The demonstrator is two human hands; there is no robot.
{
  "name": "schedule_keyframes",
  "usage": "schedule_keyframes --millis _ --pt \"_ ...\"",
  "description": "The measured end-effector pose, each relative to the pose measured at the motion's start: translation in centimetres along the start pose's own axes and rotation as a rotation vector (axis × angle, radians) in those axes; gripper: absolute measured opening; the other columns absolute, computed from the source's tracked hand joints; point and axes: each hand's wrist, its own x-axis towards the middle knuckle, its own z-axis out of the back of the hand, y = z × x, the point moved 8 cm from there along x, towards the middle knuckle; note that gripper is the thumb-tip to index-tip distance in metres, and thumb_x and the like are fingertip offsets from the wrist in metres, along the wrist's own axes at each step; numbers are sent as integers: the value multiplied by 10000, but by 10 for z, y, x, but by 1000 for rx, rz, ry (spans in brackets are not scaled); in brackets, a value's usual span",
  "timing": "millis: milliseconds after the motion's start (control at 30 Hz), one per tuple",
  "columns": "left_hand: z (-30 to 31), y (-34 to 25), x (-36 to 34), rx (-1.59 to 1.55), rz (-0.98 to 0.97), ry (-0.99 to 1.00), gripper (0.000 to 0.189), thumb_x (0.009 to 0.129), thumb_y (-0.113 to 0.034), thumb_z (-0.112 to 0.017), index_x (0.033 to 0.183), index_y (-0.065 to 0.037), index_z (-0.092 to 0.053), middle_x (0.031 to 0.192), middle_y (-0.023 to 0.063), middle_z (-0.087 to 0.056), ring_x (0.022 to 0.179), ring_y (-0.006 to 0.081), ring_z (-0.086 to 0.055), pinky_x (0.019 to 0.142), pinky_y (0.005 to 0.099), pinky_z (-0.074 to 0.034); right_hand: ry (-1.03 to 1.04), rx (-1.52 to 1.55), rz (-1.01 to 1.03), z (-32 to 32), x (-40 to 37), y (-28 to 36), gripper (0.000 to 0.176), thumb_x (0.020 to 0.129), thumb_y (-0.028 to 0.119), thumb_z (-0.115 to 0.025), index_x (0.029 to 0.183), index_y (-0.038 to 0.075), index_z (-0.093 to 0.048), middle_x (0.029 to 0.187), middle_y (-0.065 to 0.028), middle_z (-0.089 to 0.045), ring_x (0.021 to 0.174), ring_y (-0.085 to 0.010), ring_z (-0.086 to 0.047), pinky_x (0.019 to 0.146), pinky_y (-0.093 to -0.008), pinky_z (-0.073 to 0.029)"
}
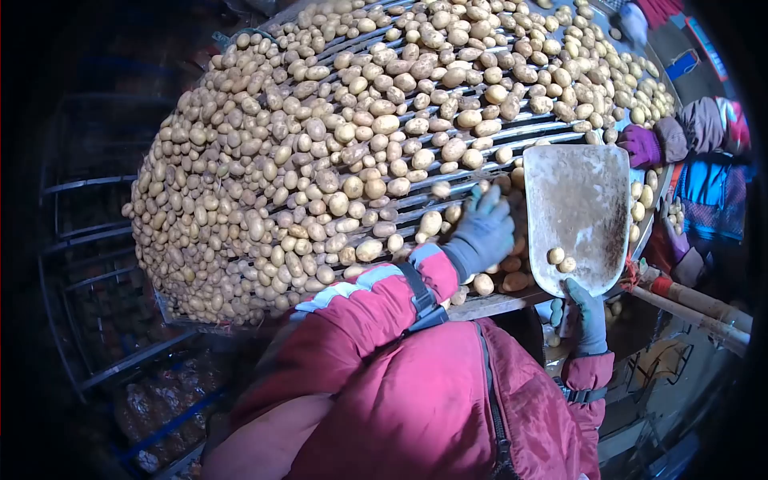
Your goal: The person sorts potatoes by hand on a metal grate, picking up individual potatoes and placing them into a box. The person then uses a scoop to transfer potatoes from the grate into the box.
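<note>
My left hand (484,230), in a grey glove, reaches over the potatoes (312,160) near the front edge of the slatted table. Its fingers are stretched out and slightly apart, with loose potatoes beside them and no potato visibly held. With my right hand (588,316), gloved the same way, I grip the handle of a worn whitish scoop (576,200), the thumb lying over its rear rim. The scoop's blade points away from me, above the right part of the table. Two small potatoes (562,260) lie inside it near the handle.
Dark metal slats (520,132) show between the potatoes. At the right edge, another person's purple-gloved hand (640,146) is close to the scoop; a further gloved hand (634,24) shows at the top right. Pale poles (696,308) with red wrapping stick out at right.
</note>
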Motion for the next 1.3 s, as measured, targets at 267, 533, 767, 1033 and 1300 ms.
schedule_keyframes --millis 267,533,767,1033,1300 --pt "55 160 -67 -95 390 -250 183 866 -177 -634 1021 -85 -663 1004 118 -644 957 323 -604 882 443 -484 -1 -39 -39 8 -4 -6 361 962 235 -649 1203 -16 -551 723 -113 -648 452 -198 -594 365 -289 -453" --pt "18 156 -163 -718 441 -166 267 916 -234 -674 1144 -97 -664 1082 135 -649 1030 357 -605 920 454 -496 41 -44 -90 5 1 -22 327 953 219 -658 1147 -33 -580 700 -113 -642 440 -198 -583 370 -297 -447" --pt "44 173 -78 -65 392 -283 377 830 -205 -706 1186 -95 -645 1147 109 -646 1038 335 -603 915 449 -499 91 -58 -77 -9 2 -13 344 945 193 -692 1194 -16 -580 850 -98 -673 599 -166 -658 427 -299 -536" --pt "33 189 -64 -140 381 -212 326 810 -248 -708 1095 -91 -688 1108 126 -656 1016 342 -610 905 470 -500 83 -85 -125 -7 6 -20 321 937 195 -697 1142 -32 -602 806 -100 -670 551 -179 -640 420 -314 -530" --pt "55 138 -38 -929 483 -15 358 929 -265 -695 1207 -40 -681 1180 130 -668 1075 246 -666 950 370 -522 130 -112 -107 -6 -1 -10 299 924 170 -689 1120 -34 -596 792 -100 -655 539 -185 -628 408 -312 -512"
